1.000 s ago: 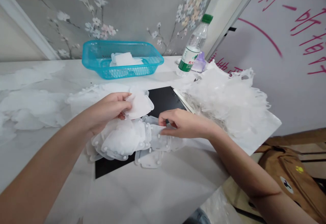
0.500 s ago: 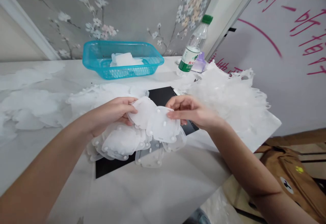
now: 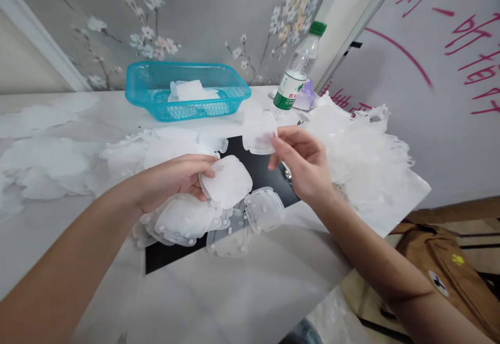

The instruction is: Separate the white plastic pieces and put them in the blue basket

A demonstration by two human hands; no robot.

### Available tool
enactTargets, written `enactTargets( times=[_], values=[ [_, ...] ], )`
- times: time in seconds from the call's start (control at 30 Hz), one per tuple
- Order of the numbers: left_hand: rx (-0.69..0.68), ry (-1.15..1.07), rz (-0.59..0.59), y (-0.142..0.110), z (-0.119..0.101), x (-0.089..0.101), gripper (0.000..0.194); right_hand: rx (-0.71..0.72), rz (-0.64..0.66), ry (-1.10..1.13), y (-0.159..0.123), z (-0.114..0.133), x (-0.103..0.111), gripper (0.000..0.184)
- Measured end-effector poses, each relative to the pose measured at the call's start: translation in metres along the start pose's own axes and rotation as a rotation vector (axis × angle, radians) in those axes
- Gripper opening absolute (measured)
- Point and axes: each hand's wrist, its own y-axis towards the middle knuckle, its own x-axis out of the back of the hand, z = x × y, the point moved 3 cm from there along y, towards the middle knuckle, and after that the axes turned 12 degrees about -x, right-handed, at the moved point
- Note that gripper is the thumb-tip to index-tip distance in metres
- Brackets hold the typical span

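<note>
The left hand (image 3: 182, 176) pinches a smooth, round-cornered white piece (image 3: 228, 183) over the black board (image 3: 167, 255), and the right hand (image 3: 307, 161) pinches a thin white sheet (image 3: 258, 134) farther back, its top hard to see against the table (image 3: 175, 302).

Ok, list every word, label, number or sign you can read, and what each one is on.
"农夫": in red on the bottle's label.
"饮用": on the label's green band, small; the rest is too small or turned away.
"对一": in red on the whiteboard; the other writing is too slanted, cut off or covered to read surely.
Backpack: a yellow paw mark, no readable words.
Held white pieces: no readable text.
</note>
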Motion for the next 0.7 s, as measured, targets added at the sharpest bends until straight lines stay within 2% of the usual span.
enactTargets(
  times=[0.13, 0.2, 0.33, 0.47, 0.57, 0.63, 0.7],
  values=[
    [-0.007, -0.053, -0.006, -0.001, -0.004, -0.001, 0.033, 0.302, 0.091, -0.291, -0.013, 0.011, -0.012, 0.011],
    [-0.013, -0.049, -0.046, -0.001, -0.005, 0.001, 0.032, 0.45, 0.134, -0.407, -0.019, 0.013, -0.017, 0.015],
    [-0.041, -0.067, -0.146, -0.001, -0.008, 0.006, 0.032, 0.634, 0.185, -0.486, -0.022, 0.01, -0.021, 0.02],
    [-0.044, -0.13, -0.058, -0.002, -0.009, 0.004, 0.036, 0.692, 0.217, -0.531, -0.021, 0.007, -0.021, 0.016],
    [-0.077, -0.055, -0.028, -0.001, -0.01, 0.002, 0.027, 0.702, 0.268, -0.534, -0.023, 0.009, -0.021, 0.013],
    [-0.097, 0.017, -0.008, 0.0, -0.009, 0.001, 0.028, 0.68, 0.284, -0.498, -0.023, 0.012, -0.021, 0.012],
    [-0.098, 0.077, -0.021, 0.001, -0.007, 0.002, 0.032, 0.617, 0.239, -0.462, -0.021, 0.013, -0.019, 0.012]
  ],
)
